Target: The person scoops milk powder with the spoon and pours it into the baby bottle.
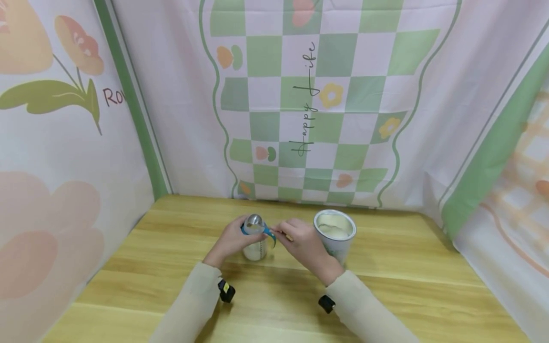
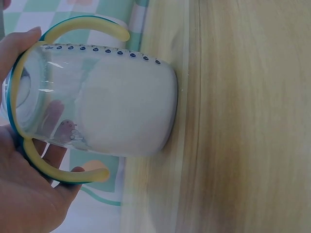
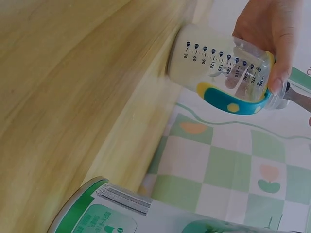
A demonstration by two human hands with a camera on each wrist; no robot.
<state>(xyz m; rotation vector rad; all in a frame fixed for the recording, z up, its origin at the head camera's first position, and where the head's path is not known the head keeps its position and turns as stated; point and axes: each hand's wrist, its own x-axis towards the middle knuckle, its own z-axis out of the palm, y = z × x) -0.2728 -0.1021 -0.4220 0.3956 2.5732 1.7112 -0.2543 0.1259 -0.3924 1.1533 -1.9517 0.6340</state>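
A clear baby bottle [image 1: 256, 251] with measuring marks stands on the table, its lower part filled with white contents in the left wrist view. Around its neck runs a blue-and-yellow two-handled ring [image 3: 232, 101]. My left hand [image 1: 230, 239] grips the bottle at this neck, thumb on the near side. With thumb and fingers, my right hand [image 1: 302, 243] pinches the handle of a metal spoon [image 3: 297, 98]. The spoon's shiny bowl sits right at the bottle's mouth. Most of my right hand is outside its own wrist view.
To the right stands an uncovered white-and-green can [image 1: 337, 248] holding pale powder, close beside my right hand. The wooden table [image 1: 274, 305] meets a checked curtain [image 1: 300, 119] at the back. Another patterned curtain hangs at the left.
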